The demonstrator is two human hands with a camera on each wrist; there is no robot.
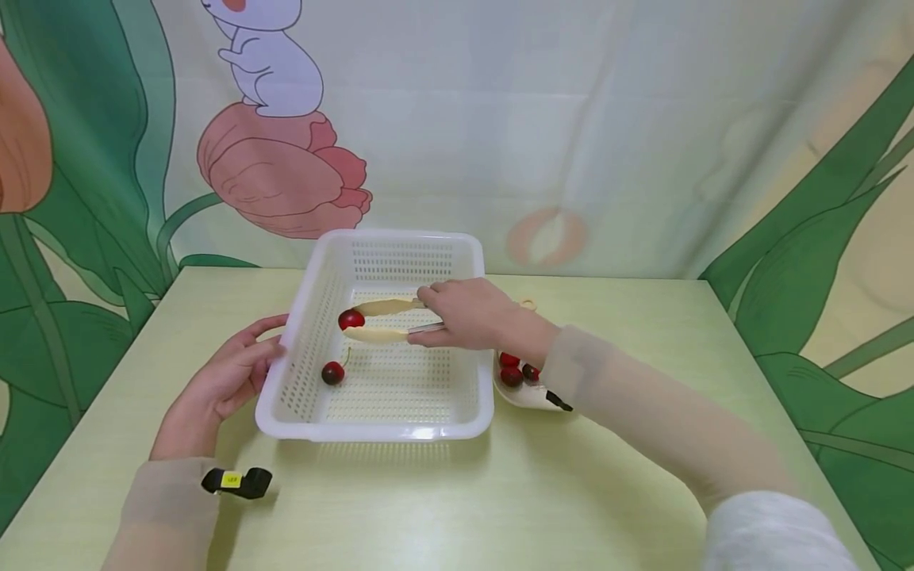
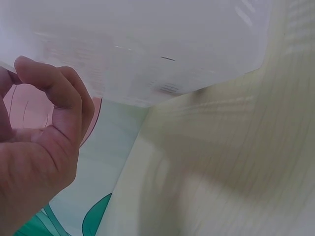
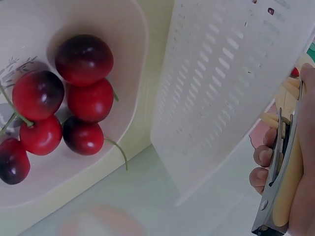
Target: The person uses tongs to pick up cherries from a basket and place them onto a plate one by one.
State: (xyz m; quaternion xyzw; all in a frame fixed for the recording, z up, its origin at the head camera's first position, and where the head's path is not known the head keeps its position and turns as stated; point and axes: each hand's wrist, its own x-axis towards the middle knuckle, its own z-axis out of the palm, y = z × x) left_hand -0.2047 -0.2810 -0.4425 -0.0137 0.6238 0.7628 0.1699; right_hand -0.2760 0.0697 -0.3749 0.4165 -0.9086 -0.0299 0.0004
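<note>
A white perforated plastic basket (image 1: 400, 433) stands on the table, its left rim held by my left hand (image 1: 227, 371) with bent fingers and thumb. In the left wrist view, the same fingers (image 2: 64, 93) curl at the basket's edge. My right hand (image 1: 467, 313) reaches over the basket and grips cream-tipped metal tongs (image 1: 378, 336). Between the tong tips is a red cherry (image 1: 351, 319); whether it touches the basket floor I cannot tell. Another cherry (image 1: 332, 373), darker and with a stem, lies inside nearer the front.
Right of the basket, partly under my right forearm, sits a white dish (image 3: 132, 98) with several dark-red cherries (image 3: 84, 59), some stemmed. The pale table (image 1: 607, 492) ends at the back against a printed curtain (image 1: 643, 159).
</note>
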